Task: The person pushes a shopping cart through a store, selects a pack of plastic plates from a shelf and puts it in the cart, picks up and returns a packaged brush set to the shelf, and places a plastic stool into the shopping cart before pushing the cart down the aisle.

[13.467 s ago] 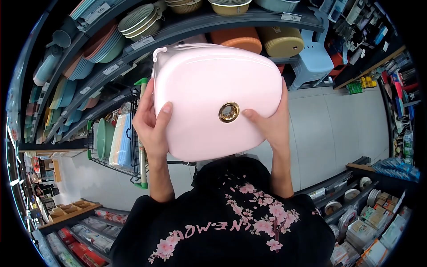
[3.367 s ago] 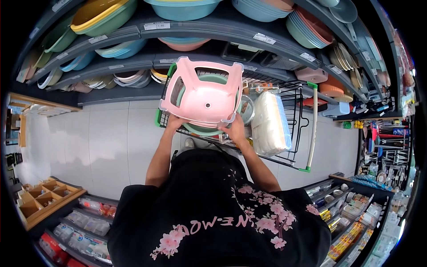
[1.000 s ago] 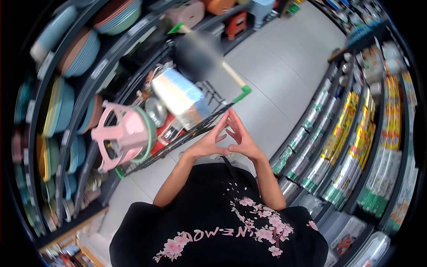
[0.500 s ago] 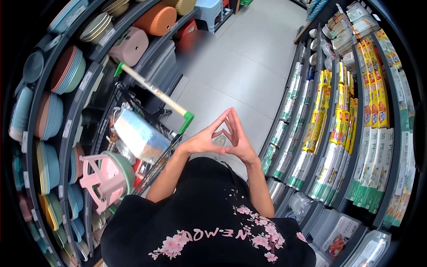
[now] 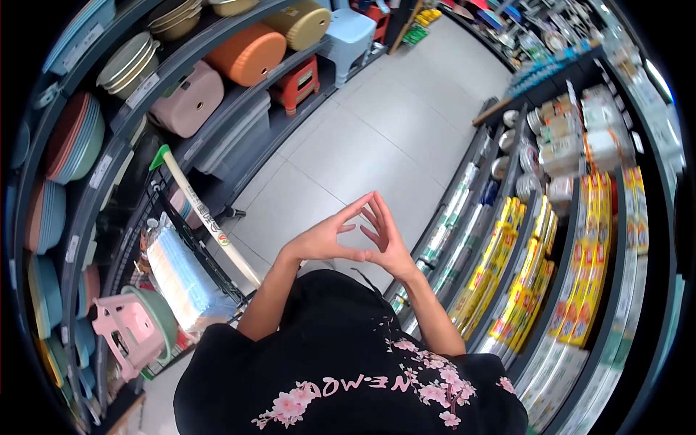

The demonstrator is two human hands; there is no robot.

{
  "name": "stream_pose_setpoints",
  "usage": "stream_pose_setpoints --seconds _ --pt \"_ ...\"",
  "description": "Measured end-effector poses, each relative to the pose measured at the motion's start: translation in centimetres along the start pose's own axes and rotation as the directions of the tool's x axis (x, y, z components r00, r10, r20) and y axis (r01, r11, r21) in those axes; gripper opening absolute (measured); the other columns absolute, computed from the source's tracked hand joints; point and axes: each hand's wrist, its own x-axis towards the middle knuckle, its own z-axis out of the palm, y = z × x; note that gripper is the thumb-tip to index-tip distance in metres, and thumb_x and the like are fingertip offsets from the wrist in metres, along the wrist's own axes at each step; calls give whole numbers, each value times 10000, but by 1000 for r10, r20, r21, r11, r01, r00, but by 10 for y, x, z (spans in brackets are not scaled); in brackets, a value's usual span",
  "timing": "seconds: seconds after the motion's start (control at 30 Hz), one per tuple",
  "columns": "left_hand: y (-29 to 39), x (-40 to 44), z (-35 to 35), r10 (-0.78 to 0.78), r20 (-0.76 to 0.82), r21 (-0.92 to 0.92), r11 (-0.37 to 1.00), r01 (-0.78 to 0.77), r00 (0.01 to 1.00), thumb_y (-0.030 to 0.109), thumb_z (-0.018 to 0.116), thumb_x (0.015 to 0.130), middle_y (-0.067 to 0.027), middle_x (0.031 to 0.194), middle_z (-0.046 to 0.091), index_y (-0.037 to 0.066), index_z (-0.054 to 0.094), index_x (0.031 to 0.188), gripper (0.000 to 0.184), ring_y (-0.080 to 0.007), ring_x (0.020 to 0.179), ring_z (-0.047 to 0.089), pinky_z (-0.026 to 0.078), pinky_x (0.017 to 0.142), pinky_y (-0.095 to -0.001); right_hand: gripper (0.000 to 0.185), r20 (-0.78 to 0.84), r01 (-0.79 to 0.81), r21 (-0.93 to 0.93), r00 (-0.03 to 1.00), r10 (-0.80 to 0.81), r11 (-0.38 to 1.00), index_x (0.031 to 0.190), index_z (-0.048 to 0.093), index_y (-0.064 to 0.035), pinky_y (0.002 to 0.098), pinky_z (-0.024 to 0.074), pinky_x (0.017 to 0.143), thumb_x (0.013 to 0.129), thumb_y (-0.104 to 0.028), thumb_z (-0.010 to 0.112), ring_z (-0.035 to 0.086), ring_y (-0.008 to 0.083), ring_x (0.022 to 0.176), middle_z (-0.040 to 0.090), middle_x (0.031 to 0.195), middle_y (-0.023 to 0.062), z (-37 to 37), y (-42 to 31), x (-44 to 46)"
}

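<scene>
My left hand [image 5: 326,235] and my right hand [image 5: 388,243] meet in front of my chest. Their fingertips and thumb tips touch, with the fingers apart and a gap between the palms. Neither hand holds anything. To the left stands a shopping cart with a pale handle [image 5: 210,217] and green end caps. In it lie a pink stool [image 5: 130,326] on its side, a green basin [image 5: 158,319] against the stool, and a clear-wrapped blue and white pack [image 5: 188,279]. Neither hand touches the cart.
Shelves on the left hold stacked basins [image 5: 76,138], a pink container [image 5: 188,99], orange and yellow tubs, a red stool [image 5: 297,83] and blue stools [image 5: 350,40]. Along the right run shelves of yellow boxes [image 5: 583,268] and rolls. A tiled aisle [image 5: 348,138] lies between.
The pink stool left my hands and now lies in the cart. My hands came together at the fingertips. The view has turned, and the cart now appears farther left and lower.
</scene>
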Motion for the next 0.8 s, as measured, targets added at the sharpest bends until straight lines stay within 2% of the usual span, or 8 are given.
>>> stream_pose_setpoints --seconds 0.17,0.37,0.43,0.57,0.63,0.8 --pt "19 -8 -35 93 -243 34 996 -87 966 261 869 722 -138 1625 90 101 100 1570 1156 -321 1490 128 280 1154 -522 1294 251 17 6 968 -18 1000 1573 30 -124 509 265 1162 653 -351 910 161 329 1486 59 1630 129 5 -15 78" --pt "44 -54 -63 163 -540 73 986 -147 826 242 902 664 -108 1631 64 132 109 1574 1211 -296 1497 104 278 1153 -527 1274 574 -27 74 819 -20 997 1575 44 -134 524 250 1162 655 -289 911 148 317 1492 37 1636 114 54 -26 157" --pt "45 -70 -67 170 -648 126 985 -115 743 242 913 637 -102 1631 77 147 117 1574 1233 -295 1496 119 279 1151 -533 1267 666 -68 78 746 -1 995 1576 47 -135 529 249 1161 658 -273 910 151 316 1491 41 1637 106 72 -23 182" --pt "46 -92 -66 137 -833 94 990 -108 536 224 916 630 -100 1629 96 155 124 1574 1235 -330 1483 160 281 1150 -530 1254 861 -115 -32 501 86 993 1577 61 -146 526 250 1163 650 -188 904 172 301 1487 65 1638 75 100 -14 233" --pt "55 -95 -69 146 -881 95 986 -134 451 207 919 630 -98 1626 109 150 133 1573 1229 -339 1480 165 286 1148 -527 1266 915 -67 -105 385 122 992 1578 59 -134 520 249 1162 626 -132 894 196 299 1483 84 1634 92 115 -18 256" --pt "74 -67 -107 151 -949 97 975 -198 277 165 907 656 -90 1616 148 122 162 1566 1176 -304 1478 183 299 1143 -512 1251 959 -90 -112 251 131 990 1577 70 -129 513 247 1166 633 -148 891 216 300 1476 110 1628 98 127 -30 328"
